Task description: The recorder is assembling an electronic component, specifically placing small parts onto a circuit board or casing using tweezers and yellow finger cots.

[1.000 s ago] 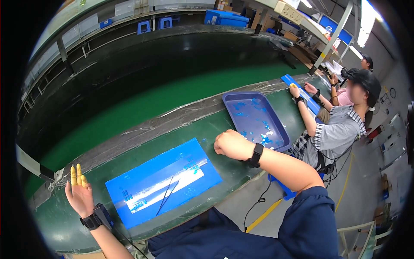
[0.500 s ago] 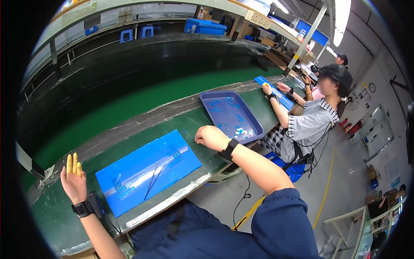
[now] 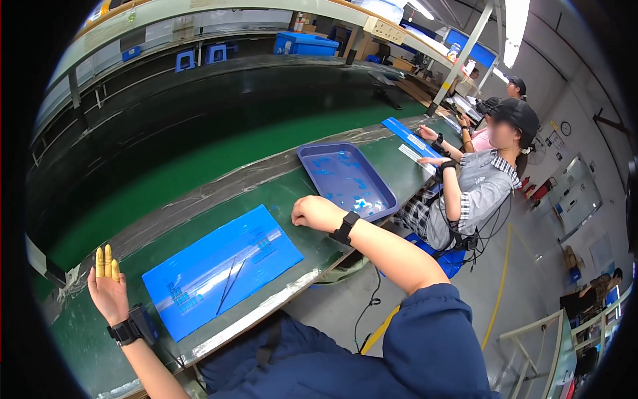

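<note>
My left hand (image 3: pixel 108 286) is raised at the left, palm showing and fingers stretched out. Yellow finger covers sit on several of its fingers, and nothing lies in it. My right hand (image 3: pixel 318 214) hovers between the blue board and the tray, its fingers curled together; whatever they may hold is hidden. The flat blue board (image 3: pixel 199 259) lies on the bench between my hands. Small blue-green pieces stand in rows at its left (image 3: pixel 184 299) and right (image 3: pixel 264 245). Across its middle lies a slim dark tool (image 3: pixel 230 284) with two thin legs, like tweezers.
Beyond my right hand stands a dark blue tray (image 3: pixel 307 159) with scattered blue and white bits. A co-worker (image 3: pixel 488 179) sits at the right, beside another blue board (image 3: pixel 402 133) and a white striped sheet (image 3: pixel 415 154). A dark device (image 3: pixel 141 322) rests by my left wrist.
The view has shifted slightly, while both my hands keep much the same pose. The co-worker's hands have moved apart, and a white striped sheet now shows beside their board.
</note>
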`<move>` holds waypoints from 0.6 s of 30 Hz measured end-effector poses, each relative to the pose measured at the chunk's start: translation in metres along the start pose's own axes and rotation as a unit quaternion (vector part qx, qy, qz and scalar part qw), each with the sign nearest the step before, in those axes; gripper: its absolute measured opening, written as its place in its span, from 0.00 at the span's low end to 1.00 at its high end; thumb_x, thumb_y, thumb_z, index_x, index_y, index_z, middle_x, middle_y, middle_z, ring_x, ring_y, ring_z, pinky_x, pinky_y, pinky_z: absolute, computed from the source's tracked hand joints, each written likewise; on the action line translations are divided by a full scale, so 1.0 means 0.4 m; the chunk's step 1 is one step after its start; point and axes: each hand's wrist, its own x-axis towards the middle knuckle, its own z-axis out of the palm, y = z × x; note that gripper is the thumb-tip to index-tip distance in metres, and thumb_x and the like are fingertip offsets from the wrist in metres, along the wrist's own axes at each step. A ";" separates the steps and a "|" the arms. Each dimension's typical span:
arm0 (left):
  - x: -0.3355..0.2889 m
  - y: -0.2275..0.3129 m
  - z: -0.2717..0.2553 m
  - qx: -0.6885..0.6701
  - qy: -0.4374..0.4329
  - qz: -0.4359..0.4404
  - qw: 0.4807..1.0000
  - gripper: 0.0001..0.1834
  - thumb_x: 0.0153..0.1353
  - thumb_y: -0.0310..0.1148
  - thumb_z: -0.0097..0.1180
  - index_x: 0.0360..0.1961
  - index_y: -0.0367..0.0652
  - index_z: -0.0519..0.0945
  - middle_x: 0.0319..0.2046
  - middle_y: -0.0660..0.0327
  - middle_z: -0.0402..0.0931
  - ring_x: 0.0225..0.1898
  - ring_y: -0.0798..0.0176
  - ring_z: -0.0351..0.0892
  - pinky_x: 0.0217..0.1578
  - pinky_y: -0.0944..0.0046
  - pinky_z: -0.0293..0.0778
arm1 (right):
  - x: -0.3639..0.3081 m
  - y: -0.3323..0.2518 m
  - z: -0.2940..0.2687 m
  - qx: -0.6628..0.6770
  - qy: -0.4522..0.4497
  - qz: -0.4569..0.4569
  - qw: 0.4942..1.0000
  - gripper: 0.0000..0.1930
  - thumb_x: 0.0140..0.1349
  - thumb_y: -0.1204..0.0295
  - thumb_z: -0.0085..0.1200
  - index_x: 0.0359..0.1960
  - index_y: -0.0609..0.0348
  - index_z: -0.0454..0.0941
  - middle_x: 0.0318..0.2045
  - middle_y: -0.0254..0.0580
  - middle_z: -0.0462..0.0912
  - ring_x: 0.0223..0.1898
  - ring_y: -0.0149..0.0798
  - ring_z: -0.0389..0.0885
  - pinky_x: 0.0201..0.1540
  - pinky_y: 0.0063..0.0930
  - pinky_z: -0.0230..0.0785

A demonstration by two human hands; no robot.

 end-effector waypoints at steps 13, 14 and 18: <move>0.007 -0.007 -0.001 0.001 -0.005 -0.008 1.000 0.25 0.61 0.40 0.38 0.57 0.40 0.58 0.57 0.58 0.58 0.43 0.68 0.72 0.34 0.71 0.73 | -0.027 0.007 -0.001 0.025 0.026 -0.004 0.999 0.06 0.45 0.73 0.52 0.26 0.60 0.78 0.27 0.43 0.76 0.33 0.45 0.75 0.38 0.34 0.67; 0.006 -0.007 -0.001 0.001 -0.004 -0.009 1.000 0.25 0.61 0.40 0.38 0.57 0.40 0.58 0.57 0.58 0.58 0.43 0.69 0.72 0.34 0.71 0.73 | -0.030 0.010 0.000 0.030 0.029 0.002 0.999 0.06 0.46 0.73 0.52 0.26 0.60 0.78 0.27 0.43 0.76 0.33 0.45 0.74 0.38 0.34 0.67; 0.007 -0.010 -0.003 0.005 0.001 -0.010 1.000 0.25 0.61 0.40 0.37 0.57 0.40 0.58 0.57 0.58 0.58 0.43 0.69 0.72 0.34 0.71 0.73 | -0.031 0.014 0.008 0.029 0.036 0.002 0.999 0.06 0.46 0.73 0.52 0.25 0.60 0.78 0.27 0.43 0.76 0.33 0.45 0.75 0.38 0.34 0.67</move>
